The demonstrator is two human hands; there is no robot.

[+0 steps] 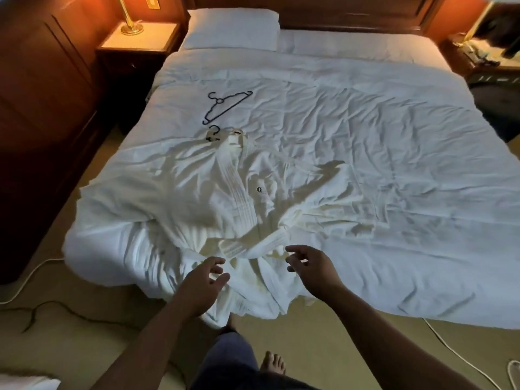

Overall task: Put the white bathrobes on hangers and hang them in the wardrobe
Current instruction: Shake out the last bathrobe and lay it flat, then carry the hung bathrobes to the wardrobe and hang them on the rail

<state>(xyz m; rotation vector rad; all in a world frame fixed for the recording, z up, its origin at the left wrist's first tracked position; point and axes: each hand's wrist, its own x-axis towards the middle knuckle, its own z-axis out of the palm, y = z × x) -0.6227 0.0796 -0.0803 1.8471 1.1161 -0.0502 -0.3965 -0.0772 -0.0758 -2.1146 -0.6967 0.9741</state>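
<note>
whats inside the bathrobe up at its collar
A dark hanger hook pokes out by the white bathrobe collar. The rest of that hanger is covered by fabric and cannot be seen.

There was a single view, from a wide-angle camera on the person's head. It looked forward and down from the foot of the bed (365, 122), along its length to the headboard (351, 12) at the frame's top. The left hand (205, 282) and right hand (309, 266) sat low and near the lens.
</note>
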